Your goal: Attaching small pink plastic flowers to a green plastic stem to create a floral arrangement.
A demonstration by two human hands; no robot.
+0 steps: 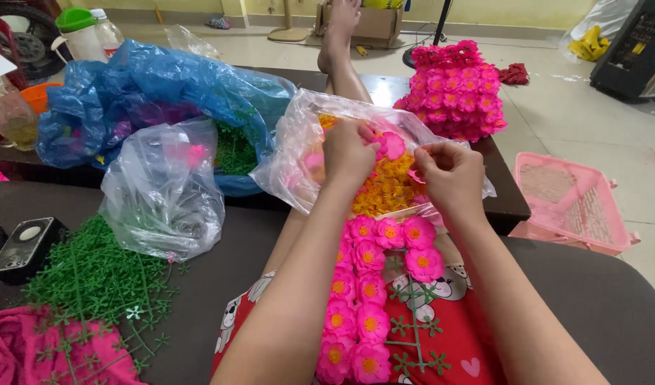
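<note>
Pink fabric flower petal (393,145) sits pinched in left hand (347,153) fingers; right hand (450,173) fingers close on a small pink piece (417,175). Assembly step; next, precise alignment.

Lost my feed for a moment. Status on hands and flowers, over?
Left hand pinching a pink flower. Right hand pinching a small pink piece, unclear. Both over the clear bag of yellow centres. Nothing blocking.

Both forearms extended, left hand (347,153) curled, right hand (452,175) pinching
</note>
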